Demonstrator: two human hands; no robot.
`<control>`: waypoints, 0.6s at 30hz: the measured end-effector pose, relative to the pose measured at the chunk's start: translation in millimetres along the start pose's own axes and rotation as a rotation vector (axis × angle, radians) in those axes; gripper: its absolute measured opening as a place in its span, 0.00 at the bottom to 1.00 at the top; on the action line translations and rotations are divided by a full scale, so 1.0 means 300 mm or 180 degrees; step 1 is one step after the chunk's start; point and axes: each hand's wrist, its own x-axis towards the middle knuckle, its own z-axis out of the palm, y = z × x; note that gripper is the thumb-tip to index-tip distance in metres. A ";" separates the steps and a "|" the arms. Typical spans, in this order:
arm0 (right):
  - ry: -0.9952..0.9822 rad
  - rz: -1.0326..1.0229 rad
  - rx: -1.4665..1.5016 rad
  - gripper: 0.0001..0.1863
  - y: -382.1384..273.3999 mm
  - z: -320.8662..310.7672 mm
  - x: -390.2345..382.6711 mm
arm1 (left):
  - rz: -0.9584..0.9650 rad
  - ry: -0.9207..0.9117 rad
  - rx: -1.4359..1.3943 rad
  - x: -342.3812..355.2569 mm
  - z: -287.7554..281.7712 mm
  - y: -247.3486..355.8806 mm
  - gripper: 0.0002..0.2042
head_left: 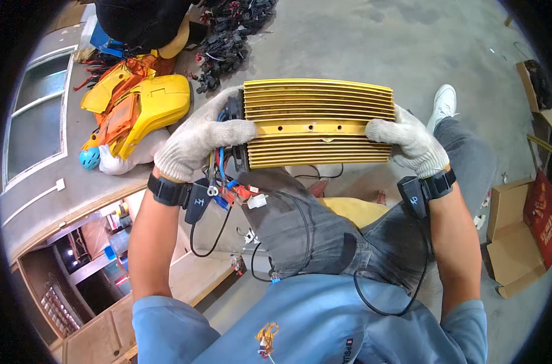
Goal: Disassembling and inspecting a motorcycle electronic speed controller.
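Clamping the yellow finned case [321,127] between them, your gloved left hand [198,138] and right hand [414,142] grip opposite ends; wires [222,159] dangle at left, an open carton [514,256] sits right.

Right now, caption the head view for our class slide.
Gloved left hand and right hand grip a yellow finned heatsink casing by its ends.

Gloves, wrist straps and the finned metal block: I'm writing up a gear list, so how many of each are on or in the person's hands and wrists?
White gloves: 2
Black wrist straps: 2
Yellow finned block: 1
Total: 5
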 end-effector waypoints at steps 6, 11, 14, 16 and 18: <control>-0.0041 0.0084 0.0168 0.30 0.001 -0.006 -0.010 | 0.0030 0.0051 0.0040 -0.014 0.041 0.029 0.39; -0.0068 0.0037 0.0184 0.32 -0.007 -0.011 -0.013 | 0.0022 0.0080 0.0001 -0.021 0.047 0.036 0.36; -0.0201 -0.0020 0.0219 0.32 -0.012 0.001 -0.029 | -0.0012 0.0053 -0.0136 -0.022 0.044 0.024 0.34; -0.0128 0.0052 0.0349 0.33 -0.011 0.006 -0.039 | -0.0005 0.0059 -0.0214 -0.016 0.046 0.023 0.34; -0.0062 0.0079 0.0487 0.32 -0.004 0.007 -0.040 | 0.0017 0.0088 -0.0252 -0.022 0.065 0.043 0.33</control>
